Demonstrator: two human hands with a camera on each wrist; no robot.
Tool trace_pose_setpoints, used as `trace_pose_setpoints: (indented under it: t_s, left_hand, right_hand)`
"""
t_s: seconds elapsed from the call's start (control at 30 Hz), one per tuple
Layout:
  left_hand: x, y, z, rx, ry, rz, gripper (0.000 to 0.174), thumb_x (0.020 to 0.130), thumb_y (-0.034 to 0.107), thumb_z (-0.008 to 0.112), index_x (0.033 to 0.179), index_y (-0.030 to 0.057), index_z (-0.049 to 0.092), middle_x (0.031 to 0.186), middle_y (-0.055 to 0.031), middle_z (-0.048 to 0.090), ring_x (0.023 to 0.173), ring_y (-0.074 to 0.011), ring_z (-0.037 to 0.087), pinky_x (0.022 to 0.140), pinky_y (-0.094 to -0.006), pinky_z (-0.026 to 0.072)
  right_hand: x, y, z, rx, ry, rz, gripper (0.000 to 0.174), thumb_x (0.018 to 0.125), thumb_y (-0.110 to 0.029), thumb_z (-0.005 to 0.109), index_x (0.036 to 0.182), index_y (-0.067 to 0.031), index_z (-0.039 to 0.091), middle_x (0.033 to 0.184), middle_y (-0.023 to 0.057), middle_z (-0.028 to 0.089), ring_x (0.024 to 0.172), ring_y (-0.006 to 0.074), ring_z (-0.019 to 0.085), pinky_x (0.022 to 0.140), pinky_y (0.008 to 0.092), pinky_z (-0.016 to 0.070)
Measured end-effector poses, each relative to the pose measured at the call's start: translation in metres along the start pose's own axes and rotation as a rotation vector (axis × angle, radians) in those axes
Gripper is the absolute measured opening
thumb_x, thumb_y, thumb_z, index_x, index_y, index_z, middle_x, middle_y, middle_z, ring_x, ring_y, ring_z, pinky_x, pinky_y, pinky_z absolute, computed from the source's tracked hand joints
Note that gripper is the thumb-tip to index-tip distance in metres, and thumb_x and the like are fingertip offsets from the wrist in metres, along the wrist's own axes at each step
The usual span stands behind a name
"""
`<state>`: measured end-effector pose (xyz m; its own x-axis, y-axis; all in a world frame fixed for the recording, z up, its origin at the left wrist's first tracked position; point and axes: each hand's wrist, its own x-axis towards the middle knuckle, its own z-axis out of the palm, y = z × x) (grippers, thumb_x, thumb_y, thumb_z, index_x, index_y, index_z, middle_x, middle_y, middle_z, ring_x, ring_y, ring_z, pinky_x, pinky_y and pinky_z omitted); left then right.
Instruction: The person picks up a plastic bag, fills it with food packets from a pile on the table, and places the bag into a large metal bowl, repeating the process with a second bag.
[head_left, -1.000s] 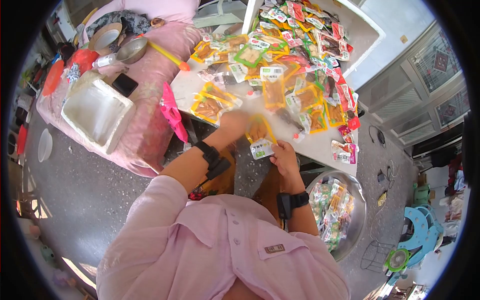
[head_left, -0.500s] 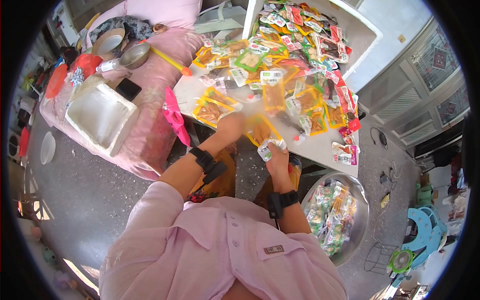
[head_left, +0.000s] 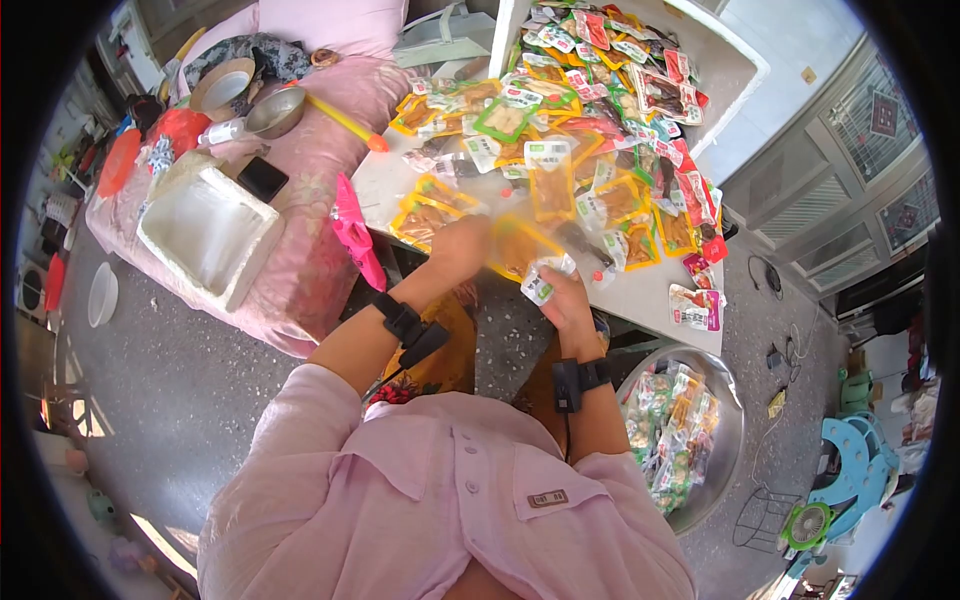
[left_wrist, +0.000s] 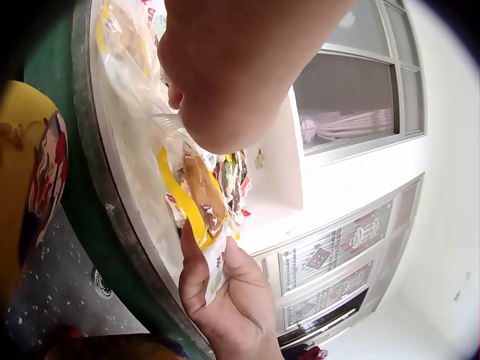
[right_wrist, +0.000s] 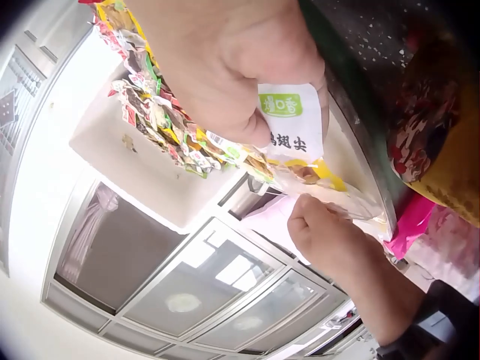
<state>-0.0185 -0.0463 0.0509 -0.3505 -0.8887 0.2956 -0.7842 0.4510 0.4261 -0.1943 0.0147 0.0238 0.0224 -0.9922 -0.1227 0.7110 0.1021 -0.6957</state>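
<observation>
A yellow-edged snack pouch (head_left: 515,247) with a white, green-marked label end and brown food inside is held between both hands over the table's front edge. My right hand (head_left: 567,300) pinches the label end between thumb and fingers, plainest in the left wrist view, where the pouch (left_wrist: 204,187) slants upward. At the far end my left hand (head_left: 460,250) is curled, its fingertips pinching the clear edge. In the right wrist view, the left hand (right_wrist: 330,240) sits close past the label. Left of the pouch, more yellow-edged pouches (head_left: 425,218) lie on the table.
A white foam box (head_left: 720,70) spills a heap of mixed pouches (head_left: 600,110) across the table (head_left: 660,300). A metal basin (head_left: 738,430) with packets stands at lower right. On the pink-covered bed (head_left: 300,310) are an open foam box (head_left: 205,235) and a phone (head_left: 263,179).
The pouch has tilted from nearly upright to a slant, its label end swinging right and up with the right hand. The left hand stays about in place, still curled.
</observation>
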Motion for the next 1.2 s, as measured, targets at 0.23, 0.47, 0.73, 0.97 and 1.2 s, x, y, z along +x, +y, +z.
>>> trace_pose_setpoints:
  t_s: [0.23, 0.47, 0.73, 0.97, 1.2]
  left_hand:
    - [-0.005, 0.021, -0.014, 0.042, 0.123, 0.142, 0.008, 0.07, 0.012, 0.048, 0.075, 0.0051, 0.049, 0.071, -0.0133, 0.054, 0.061, -0.0288, 0.055, 0.053, -0.0391, 0.0442]
    - [-0.007, 0.016, 0.001, 0.19, 0.116, 0.144, 0.01, 0.066, 0.013, 0.052, 0.072, 0.0055, 0.05, 0.067, -0.0099, 0.052, 0.061, -0.028, 0.055, 0.052, -0.0374, 0.0451]
    - [-0.02, 0.014, -0.003, 0.115, 0.144, 0.2, 0.011, 0.064, 0.013, 0.054, 0.072, 0.0067, 0.05, 0.065, -0.0087, 0.052, 0.061, -0.027, 0.055, 0.052, -0.0361, 0.0438]
    - [-0.023, 0.006, -0.001, 0.056, 0.223, 0.249, 0.023, 0.062, 0.014, 0.058, 0.084, 0.0059, 0.053, 0.07, -0.0082, 0.052, 0.066, -0.0264, 0.053, 0.057, -0.0359, 0.0425]
    - [-0.056, -0.009, -0.012, 0.071, 0.307, 0.379, 0.04, 0.06, 0.012, 0.06, 0.098, 0.0069, 0.052, 0.101, -0.0108, 0.047, 0.098, -0.0291, 0.045, 0.081, -0.0432, 0.0344]
  right_hand:
    - [0.038, 0.013, 0.013, 0.004, -0.057, 0.09, 0.035, 0.074, 0.005, 0.049, 0.107, -0.0044, 0.044, 0.096, 0.0088, 0.054, 0.084, 0.0212, 0.056, 0.072, 0.0338, 0.0469]
    - [0.067, 0.036, 0.043, -0.261, 0.006, 0.25, 0.018, 0.078, -0.001, 0.044, 0.096, -0.0014, 0.046, 0.087, 0.0098, 0.053, 0.069, 0.0194, 0.055, 0.058, 0.03, 0.0475]
    - [0.056, 0.031, 0.04, -0.597, -0.054, 0.286, 0.01, 0.08, -0.005, 0.041, 0.08, 0.0008, 0.049, 0.069, 0.0078, 0.054, 0.053, 0.0167, 0.053, 0.044, 0.0257, 0.0458]
    - [0.06, 0.05, 0.056, -0.036, 0.001, 0.258, 0.01, 0.079, -0.005, 0.042, 0.084, 0.0007, 0.05, 0.085, 0.0108, 0.053, 0.073, 0.0185, 0.054, 0.061, 0.0329, 0.0473]
    - [0.035, 0.033, 0.035, 0.017, -0.041, 0.226, 0.011, 0.078, -0.007, 0.046, 0.089, -0.0038, 0.047, 0.081, 0.0081, 0.054, 0.069, 0.0164, 0.054, 0.058, 0.0251, 0.0436]
